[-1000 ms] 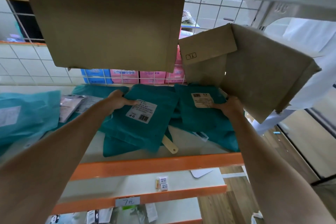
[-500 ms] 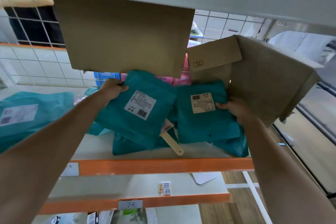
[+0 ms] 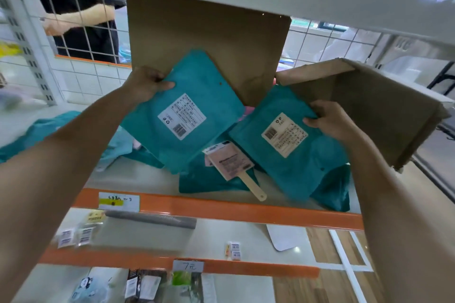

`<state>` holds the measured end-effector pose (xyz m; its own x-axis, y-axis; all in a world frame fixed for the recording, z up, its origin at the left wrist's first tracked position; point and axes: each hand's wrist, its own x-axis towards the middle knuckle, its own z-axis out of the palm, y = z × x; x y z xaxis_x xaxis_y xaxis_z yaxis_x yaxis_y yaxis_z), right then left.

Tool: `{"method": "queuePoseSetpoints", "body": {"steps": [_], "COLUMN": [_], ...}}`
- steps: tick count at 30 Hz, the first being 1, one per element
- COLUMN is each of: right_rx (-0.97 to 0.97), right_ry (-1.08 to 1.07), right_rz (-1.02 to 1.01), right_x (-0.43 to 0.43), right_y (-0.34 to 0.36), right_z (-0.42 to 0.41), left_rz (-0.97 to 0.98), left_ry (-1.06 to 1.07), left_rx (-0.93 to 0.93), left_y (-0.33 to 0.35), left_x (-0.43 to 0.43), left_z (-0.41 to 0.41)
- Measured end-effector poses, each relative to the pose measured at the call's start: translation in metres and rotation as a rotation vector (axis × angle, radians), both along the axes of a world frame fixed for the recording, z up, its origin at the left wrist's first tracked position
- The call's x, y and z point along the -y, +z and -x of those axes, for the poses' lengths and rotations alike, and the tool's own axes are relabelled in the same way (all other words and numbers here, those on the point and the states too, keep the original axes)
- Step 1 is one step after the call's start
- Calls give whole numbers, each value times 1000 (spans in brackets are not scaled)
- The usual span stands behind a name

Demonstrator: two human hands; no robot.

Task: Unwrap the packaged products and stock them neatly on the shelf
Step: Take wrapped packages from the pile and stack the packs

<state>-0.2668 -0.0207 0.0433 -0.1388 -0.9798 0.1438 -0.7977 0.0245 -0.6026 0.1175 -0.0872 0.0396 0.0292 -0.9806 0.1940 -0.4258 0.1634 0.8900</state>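
- Since the earlier frames, we have lifted both teal packages off the pile. They lay nearly flat on the shelf, and now they are raised and tipped apart, one in each hand.
- Nearest us, the shelf's orange front edge (image 3: 221,206) runs below the pile. The deck behind it is where the goods are to be stocked.
- A flat paddle-shaped product (image 3: 231,162) lies on the remaining teal bags, its handle pointing toward the orange edge.
- Our left hand (image 3: 147,83) pinches the left teal package (image 3: 182,110) at its upper left edge, thumb across the front and fingers curled behind. The package looks almost square and hangs cornerwise, one corner down and its label facing us. We judge that this is for reading.
- Our right hand (image 3: 330,120) grips the right teal package (image 3: 288,145) the same way, at its upper right edge. Its long axis slopes from upper left down to lower right, label toward us.
- Both packages are still sealed and held above the shelf, probably so we can pick which to open.
- Behind them is an open cardboard box (image 3: 369,110), then the wire mesh back (image 3: 81,32).
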Motion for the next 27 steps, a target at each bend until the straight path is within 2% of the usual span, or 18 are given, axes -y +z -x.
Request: {"method": "queuePoseSetpoints", "body": {"steps": [3,7,12,18,22,27], "right_rx": [-135,-225,-348,-240,-174,-75], "right_ry": [47,125,163,230,310,452], "right_rz": [-23,19,89,155,174,105], "right_x": [-1,-10,-20,-24,-26,-25], "right_y": [18,37,45,51,47,28], "right_z": [-14,-50,-114,-202,-267,-343], "left_rz": [38,115,179,236,182,118], "left_ry": [-28,-66,-79,2,69,106], "left_rx": [110,325,456,694,771,782], "left_y": [10,17,33,56,62,59], "left_x": [-1,-10,-27,-51,-74,-113], "left_z": [-16,-43,-90,-169,-227,-304]}}
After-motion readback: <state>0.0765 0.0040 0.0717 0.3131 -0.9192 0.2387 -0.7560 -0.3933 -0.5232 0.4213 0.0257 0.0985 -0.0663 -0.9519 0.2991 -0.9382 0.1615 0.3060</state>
